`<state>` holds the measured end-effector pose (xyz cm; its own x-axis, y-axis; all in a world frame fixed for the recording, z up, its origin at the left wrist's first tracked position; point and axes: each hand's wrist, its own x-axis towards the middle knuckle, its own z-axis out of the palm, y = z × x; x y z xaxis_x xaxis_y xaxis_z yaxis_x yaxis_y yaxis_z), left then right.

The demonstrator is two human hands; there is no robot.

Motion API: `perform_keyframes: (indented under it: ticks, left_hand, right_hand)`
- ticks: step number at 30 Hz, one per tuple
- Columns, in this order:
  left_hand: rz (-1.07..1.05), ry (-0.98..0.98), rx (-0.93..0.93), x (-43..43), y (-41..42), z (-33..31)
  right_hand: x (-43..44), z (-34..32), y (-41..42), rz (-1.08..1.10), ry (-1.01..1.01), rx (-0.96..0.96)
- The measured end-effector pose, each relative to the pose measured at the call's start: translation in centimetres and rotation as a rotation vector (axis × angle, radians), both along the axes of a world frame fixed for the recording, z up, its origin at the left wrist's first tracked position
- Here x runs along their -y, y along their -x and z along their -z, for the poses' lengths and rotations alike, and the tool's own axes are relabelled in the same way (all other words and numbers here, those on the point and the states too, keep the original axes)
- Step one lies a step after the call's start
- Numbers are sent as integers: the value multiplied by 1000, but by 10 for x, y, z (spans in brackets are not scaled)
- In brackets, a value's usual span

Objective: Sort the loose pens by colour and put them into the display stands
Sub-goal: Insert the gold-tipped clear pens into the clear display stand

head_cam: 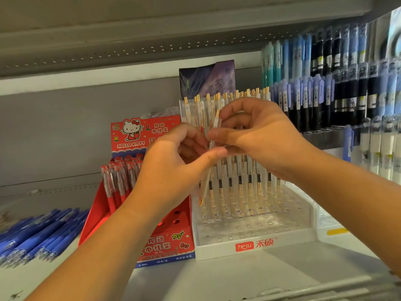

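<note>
Head camera shows me both hands on one clear gold-tipped pen (215,123): left hand (173,164) pinches its middle, right hand (260,135) pinches higher, in front of the white stand (217,249) beside the red stand (169,246).

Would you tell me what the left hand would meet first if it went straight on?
Probably the right hand, which pinches the same pen as the left hand; clear pens stand behind.

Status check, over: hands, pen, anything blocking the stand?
Left hand and right hand both pinch a clear gold-tipped pen. Pen not yet in hesu stand, held tilted before its filled back rows. Front holes free; nothing blocking.
</note>
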<state>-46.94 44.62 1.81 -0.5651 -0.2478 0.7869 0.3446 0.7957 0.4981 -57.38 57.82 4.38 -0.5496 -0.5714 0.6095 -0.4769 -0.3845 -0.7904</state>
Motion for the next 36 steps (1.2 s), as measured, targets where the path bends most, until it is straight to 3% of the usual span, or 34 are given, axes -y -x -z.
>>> perform_keyframes:
  ticks: [4,9,24,32,36]
  left_hand:
    - [-138,109,6,15,2,-2]
    - [-324,317,212,26,5,6]
    - [-318,336,289,31,5,8]
    - [-307,343,320,32,4,7]
    - [-256,355,353,34,2,5]
  right_hand:
    - [1,0,2,81,91,-57]
    - [6,10,4,123,77,-143]
    - [20,29,4,244,69,-240]
    - [25,38,0,216,-243,-379]
    - [27,39,-1,198,-298,-411]
